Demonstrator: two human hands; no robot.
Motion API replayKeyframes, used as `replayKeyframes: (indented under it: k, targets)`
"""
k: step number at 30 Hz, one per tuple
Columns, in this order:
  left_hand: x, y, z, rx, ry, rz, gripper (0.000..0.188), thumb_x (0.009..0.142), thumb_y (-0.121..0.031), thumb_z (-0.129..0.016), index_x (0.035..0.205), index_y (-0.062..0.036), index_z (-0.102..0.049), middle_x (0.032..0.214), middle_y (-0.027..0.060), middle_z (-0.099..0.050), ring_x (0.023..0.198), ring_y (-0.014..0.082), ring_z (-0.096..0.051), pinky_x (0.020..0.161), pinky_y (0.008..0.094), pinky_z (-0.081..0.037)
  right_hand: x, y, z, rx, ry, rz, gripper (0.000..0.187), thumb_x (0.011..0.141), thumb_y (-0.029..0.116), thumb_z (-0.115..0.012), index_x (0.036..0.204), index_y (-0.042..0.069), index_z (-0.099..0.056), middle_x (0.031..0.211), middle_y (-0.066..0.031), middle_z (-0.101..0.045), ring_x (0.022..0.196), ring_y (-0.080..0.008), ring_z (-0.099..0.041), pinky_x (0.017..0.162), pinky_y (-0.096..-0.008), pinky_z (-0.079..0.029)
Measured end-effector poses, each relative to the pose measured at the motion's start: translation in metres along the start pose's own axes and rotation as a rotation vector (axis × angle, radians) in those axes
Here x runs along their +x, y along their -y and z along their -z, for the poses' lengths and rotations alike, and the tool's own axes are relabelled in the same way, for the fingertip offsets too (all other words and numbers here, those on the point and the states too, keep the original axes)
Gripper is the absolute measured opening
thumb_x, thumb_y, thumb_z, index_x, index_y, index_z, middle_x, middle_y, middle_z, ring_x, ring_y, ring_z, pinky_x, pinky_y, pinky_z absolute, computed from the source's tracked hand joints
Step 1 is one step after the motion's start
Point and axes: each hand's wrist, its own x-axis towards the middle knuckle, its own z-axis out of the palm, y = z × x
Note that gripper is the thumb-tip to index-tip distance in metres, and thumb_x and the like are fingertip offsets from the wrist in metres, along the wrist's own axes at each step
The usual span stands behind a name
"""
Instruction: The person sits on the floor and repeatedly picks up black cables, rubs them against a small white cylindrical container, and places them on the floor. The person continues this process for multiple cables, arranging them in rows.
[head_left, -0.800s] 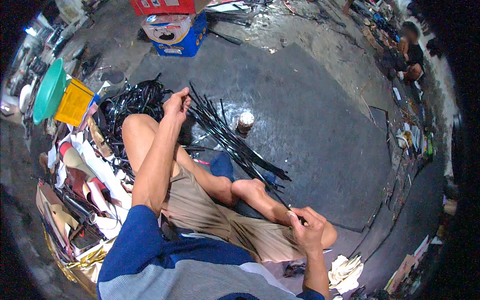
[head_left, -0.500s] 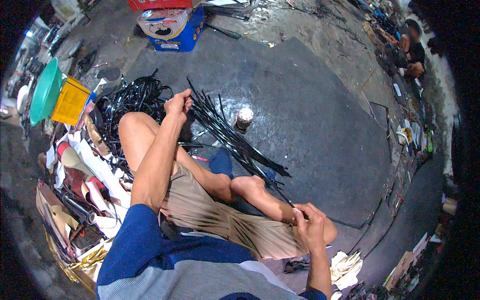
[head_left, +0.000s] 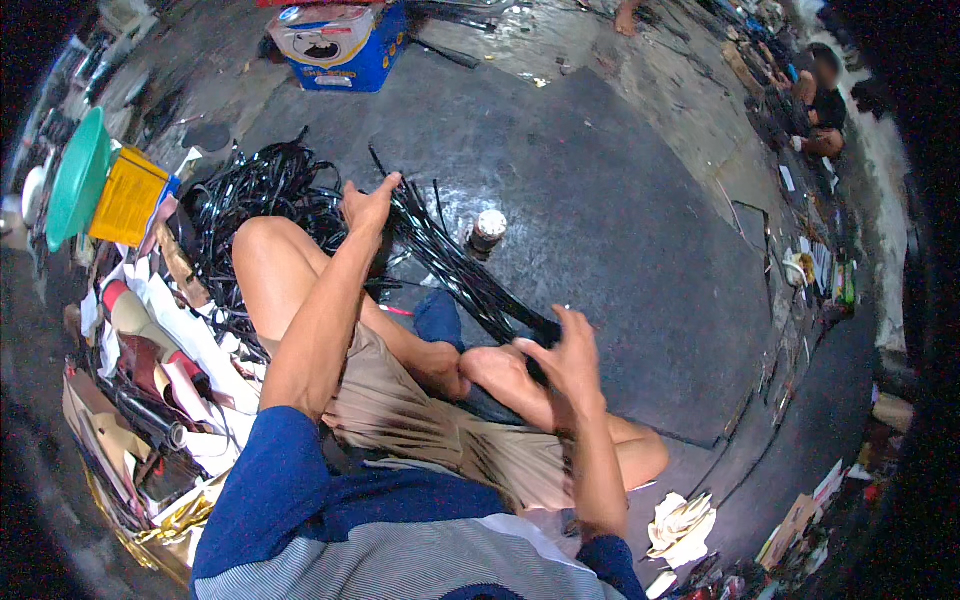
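Note:
A bundle of long, shiny black strips (head_left: 455,272) lies slantwise across the dark floor sheet in front of my legs. At its far upper end is my left hand (head_left: 370,205), thumb and fingers apart, touching or right beside the strips. My right hand (head_left: 568,355) is over the near end with its fingers spread, slightly blurred; nothing shows in its grasp. It partly hides the strip ends. To the left of my left hand sits a tangled heap of similar black strips (head_left: 265,190). A small dark can with a whitish top (head_left: 489,228) stands just right of the bundle.
A blue and white box (head_left: 340,50) is at the far side. On the left are a green basin (head_left: 80,180), a yellow container (head_left: 130,197) and piled scraps (head_left: 150,320). Crumpled pale cloth or paper (head_left: 682,528) lies near right. A person (head_left: 822,105) sits far right.
My right hand has let go of a strip by my knee and moved up and left to the bundle, its fingers spreading. My left hand has loosened from its closed grip.

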Motion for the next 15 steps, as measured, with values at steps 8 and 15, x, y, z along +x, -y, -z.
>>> replayKeyframes:
  k: [8,15]
  targets:
    - [-0.002,0.005,0.001,-0.178,0.145,-0.116,0.069,0.074,-0.028,-0.088,0.131,0.0008,-0.062,0.121,0.0174,-0.067,0.111,0.0280,-0.064,0.098,0.0379,-0.049,0.067,0.007,-0.122,-0.445,0.260,-0.077,0.095,0.065,0.030,-0.090,0.141,0.002,-0.042,0.145,-0.0186,-0.044,0.136,-0.0384,-0.045,0.106,-0.0523,-0.044]
    - [0.007,0.007,-0.004,-0.245,0.178,-0.160,0.050,0.078,-0.020,-0.085,0.120,0.0012,-0.069,0.112,0.0141,-0.072,0.101,0.0219,-0.067,0.089,0.0332,-0.052,0.082,-0.023,-0.142,-0.322,0.327,-0.101,0.054,0.073,0.024,-0.079,0.119,0.004,-0.058,0.111,-0.0239,-0.068,0.100,-0.0438,-0.069,0.088,-0.0516,-0.056]
